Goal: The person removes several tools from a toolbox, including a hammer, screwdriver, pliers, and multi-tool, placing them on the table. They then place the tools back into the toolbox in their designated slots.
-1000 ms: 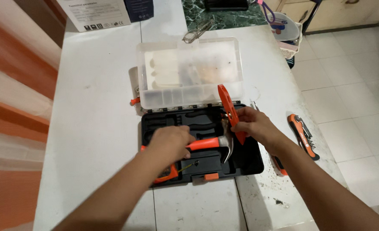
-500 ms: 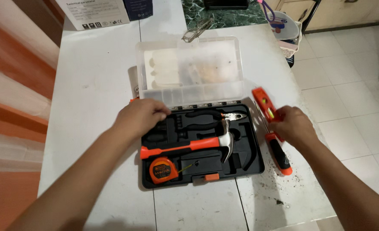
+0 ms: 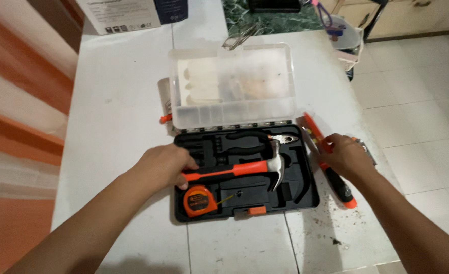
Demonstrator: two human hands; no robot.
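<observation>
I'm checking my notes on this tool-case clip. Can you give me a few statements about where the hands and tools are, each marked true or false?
1. The left hand is on the hammer handle. True.
2. The tool case is closed. False: its clear lid stands open.
3. The tape measure lies in the case. True.
4. The right hand rests inside the case. False: it is on the table, on tools beside the case.
5. The pliers lie in the case. True.

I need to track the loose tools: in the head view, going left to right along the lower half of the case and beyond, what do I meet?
Left hand → orange tape measure → claw hammer head → right hand, on an orange-and-black tool.
</observation>
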